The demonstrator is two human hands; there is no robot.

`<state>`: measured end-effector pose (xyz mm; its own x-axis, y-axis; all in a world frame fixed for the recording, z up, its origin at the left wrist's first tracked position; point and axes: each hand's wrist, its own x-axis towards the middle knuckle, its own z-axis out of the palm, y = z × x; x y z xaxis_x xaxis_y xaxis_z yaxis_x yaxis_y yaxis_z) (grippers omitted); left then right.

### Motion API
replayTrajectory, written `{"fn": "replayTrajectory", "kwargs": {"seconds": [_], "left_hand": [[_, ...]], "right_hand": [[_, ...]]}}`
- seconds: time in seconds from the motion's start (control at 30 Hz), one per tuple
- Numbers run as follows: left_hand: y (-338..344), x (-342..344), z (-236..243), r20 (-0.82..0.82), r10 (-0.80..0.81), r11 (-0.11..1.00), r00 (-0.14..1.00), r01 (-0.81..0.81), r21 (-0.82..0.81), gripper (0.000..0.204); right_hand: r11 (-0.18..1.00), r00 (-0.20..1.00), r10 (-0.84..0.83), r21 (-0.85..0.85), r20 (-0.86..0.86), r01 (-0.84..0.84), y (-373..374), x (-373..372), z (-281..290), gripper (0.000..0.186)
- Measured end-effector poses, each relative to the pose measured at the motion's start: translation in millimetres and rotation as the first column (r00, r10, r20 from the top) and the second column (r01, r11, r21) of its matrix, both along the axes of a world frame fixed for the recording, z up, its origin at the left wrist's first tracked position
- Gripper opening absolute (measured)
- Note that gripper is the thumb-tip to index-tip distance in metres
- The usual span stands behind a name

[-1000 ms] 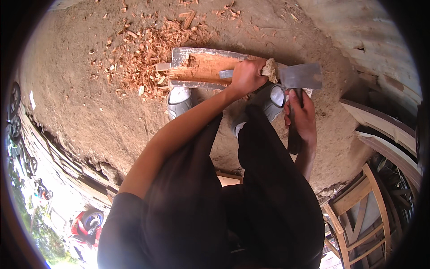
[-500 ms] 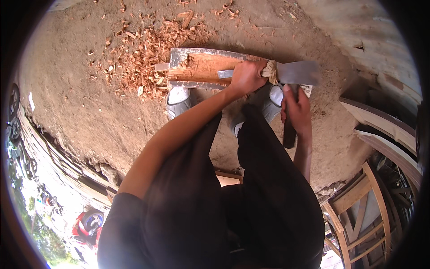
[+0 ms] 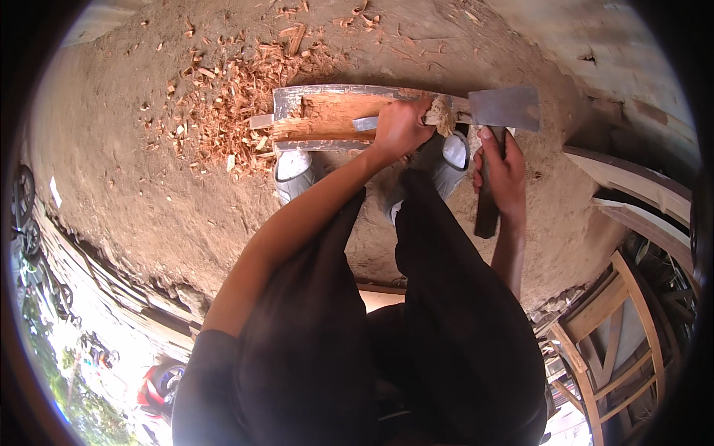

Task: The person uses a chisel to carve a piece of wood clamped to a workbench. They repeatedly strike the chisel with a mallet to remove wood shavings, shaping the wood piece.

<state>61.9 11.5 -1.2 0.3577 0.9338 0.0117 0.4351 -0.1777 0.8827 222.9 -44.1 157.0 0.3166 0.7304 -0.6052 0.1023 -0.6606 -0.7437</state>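
A hollowed piece of wood point(image 3: 327, 111) with grey, flaking edges and a reddish inside lies across the ground in front of my feet. My left hand point(image 3: 401, 128) is closed round a chisel, whose flat metal blade point(image 3: 366, 123) points left over the hollow. Frayed fibres point(image 3: 441, 115) ring the chisel's handle to the right of my fist. My right hand point(image 3: 503, 172) grips the dark handle of a hatchet point(image 3: 507, 108) with a broad, flat metal head. That head is close to the handle end of the chisel; whether they touch I cannot tell.
Reddish wood chips point(image 3: 245, 104) are heaped on the dirt left of and beyond the wood. My grey shoes point(image 3: 296, 175) stand at its near side. Wooden frames point(image 3: 610, 334) and curved boards point(image 3: 632, 175) lean at the right. A red motorbike point(image 3: 156, 386) is at lower left.
My right hand and the hatchet have shifted right, its head swinging slightly up and away from the chisel's handle end. My left hand keeps its hold; the whole view has shifted slightly.
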Motion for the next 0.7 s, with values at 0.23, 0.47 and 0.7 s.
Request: {"fn": "replayTrajectory", "kwargs": {"seconds": [0.23,0.47,0.7], "left_hand": [[-6,1,-5,-0.074,-0.069,0.997,0.995,0.071,0.018,0.023],[-4,4,-8,-0.101,-0.067,0.997,0.993,0.069,0.021,0.023],[-4,6,-9,-0.108,-0.005,0.997,0.994,0.013,0.079,0.024]], "right_hand": [[0.969,0.983,0.070,-0.222,-0.169,-0.107,-8,16,5,0.034],[0.985,0.990,0.131,-0.108,-0.056,-0.137,-19,4,-5,0.034],[0.998,0.998,0.062,-0.009,0.003,-0.062,-16,-2,-15,0.033]]}}
